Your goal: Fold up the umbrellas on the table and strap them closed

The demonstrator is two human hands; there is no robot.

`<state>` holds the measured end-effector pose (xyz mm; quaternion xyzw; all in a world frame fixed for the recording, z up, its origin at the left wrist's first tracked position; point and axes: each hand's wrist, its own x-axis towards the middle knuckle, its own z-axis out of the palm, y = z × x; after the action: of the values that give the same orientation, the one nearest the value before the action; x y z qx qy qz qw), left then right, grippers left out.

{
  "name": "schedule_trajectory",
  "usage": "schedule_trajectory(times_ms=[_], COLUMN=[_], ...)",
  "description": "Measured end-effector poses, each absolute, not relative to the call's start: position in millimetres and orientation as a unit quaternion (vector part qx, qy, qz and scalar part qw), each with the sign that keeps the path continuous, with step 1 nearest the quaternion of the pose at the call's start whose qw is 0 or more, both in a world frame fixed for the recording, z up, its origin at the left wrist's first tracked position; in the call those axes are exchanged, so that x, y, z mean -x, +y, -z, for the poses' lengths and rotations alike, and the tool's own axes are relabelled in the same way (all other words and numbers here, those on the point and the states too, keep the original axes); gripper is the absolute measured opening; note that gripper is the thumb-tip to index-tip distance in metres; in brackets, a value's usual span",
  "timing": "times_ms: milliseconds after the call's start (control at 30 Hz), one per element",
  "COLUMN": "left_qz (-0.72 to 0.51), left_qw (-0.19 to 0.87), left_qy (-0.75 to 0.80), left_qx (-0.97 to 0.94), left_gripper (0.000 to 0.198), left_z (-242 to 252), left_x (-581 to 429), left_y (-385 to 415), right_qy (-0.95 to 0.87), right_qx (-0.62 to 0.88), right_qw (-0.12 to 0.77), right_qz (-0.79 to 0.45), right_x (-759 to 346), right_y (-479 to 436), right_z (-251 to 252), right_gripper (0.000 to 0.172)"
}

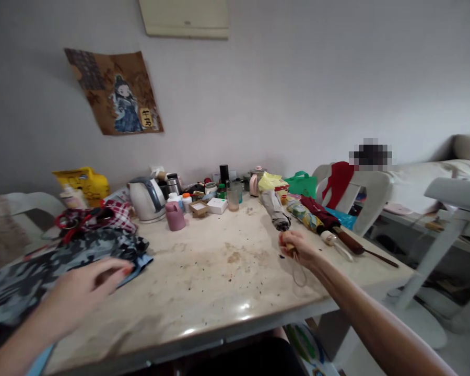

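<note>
Our right hand [295, 247] is closed round the handle [290, 250] of the grey umbrella [274, 207], probably light, soft-clothed and best held there, while our left hand [90, 282] hovers half-curled, empty.

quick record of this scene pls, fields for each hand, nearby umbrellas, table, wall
right hand: grips folded grey umbrella
left hand: fingers loosely curled, nothing visible in it, nearest camo fabric
other umbrellas: floral umbrella, dark red umbrella, both right of the grey one
table: stained, dark specks; kettle, pink jug, white box toward back
wall: poster
</note>
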<state>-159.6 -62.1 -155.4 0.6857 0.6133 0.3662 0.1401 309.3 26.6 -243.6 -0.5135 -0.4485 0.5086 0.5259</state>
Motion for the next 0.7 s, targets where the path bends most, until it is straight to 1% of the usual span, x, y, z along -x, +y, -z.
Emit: schedule_trajectory(times_ms=[33,67,133,200,233,267,333,400,467,533,600,633,667,700], left_qz=[-0.364,-0.367,-0.375,-0.405,-0.414,-0.425,-0.426,-0.418,-0.422,-0.456,-0.5,-0.514,-0.521,-0.523], left_qw=[0.173,0.23,0.345,0.419,0.439,0.449,0.448,0.411,0.39,0.439,0.532,0.574,0.606,0.625], left_qy=[0.61,0.588,0.518,0.457,0.437,0.42,0.392,0.398,0.41,0.385,0.311,0.262,0.214,0.172], left_qx=[-0.683,-0.683,-0.687,-0.672,-0.667,-0.665,-0.681,-0.705,-0.708,-0.672,-0.609,-0.58,-0.561,-0.553], left_gripper=[0.012,0.021,0.047,0.068,0.072,0.071,0.056,0.048,0.048,0.046,0.044,0.042,0.04,0.041], left_z=[156.5,157.8,161.4,166.9,170.3,173.9,180.9,185.7,185.4,177.3,161.6,152.2,143.0,134.9], left_x=[142.6,122.8,79.0,37.1,19.1,3.7,-19.3,-34.5,-45.5,-54.8,-61.5,-62.9,-62.6,-60.1], left_y=[-54.0,-45.7,-29.2,-12.9,-5.0,2.3,14.5,21.6,22.5,18.2,11.3,7.8,4.5,1.5], right_qy=[-0.475,-0.504,-0.557,-0.591,-0.603,-0.615,-0.633,-0.658,-0.687,-0.704,-0.703,-0.699,-0.692,-0.682], right_qx=[0.502,0.495,0.491,0.496,0.496,0.496,0.493,0.493,0.519,0.583,0.644,0.66,0.666,0.669], right_qw=[0.535,0.542,0.543,0.524,0.51,0.497,0.484,0.484,0.46,0.388,0.301,0.273,0.266,0.282], right_qz=[-0.485,-0.455,-0.391,-0.361,-0.359,-0.36,-0.349,-0.299,-0.219,-0.118,-0.002,0.045,0.076,0.084], right_x=[-297.4,-286.0,-265.2,-248.4,-242.2,-237.8,-234.8,-238.9,-247.3,-257.4,-267.4,-272.2,-276.8,-281.3], right_y=[22.9,18.8,10.0,1.0,-3.1,-6.7,-11.9,-14.0,-13.4,-10.6,-5.5,-2.1,2.0,6.5], right_z=[243.3,242.4,238.9,235.2,234.2,233.9,235.6,239.4,243.6,247.0,248.4,247.5,245.1,241.1], right_gripper=[0.017,0.023,0.03,0.032,0.032,0.031,0.03,0.03,0.029,0.022,0.008,0.003,0.003,0.004])
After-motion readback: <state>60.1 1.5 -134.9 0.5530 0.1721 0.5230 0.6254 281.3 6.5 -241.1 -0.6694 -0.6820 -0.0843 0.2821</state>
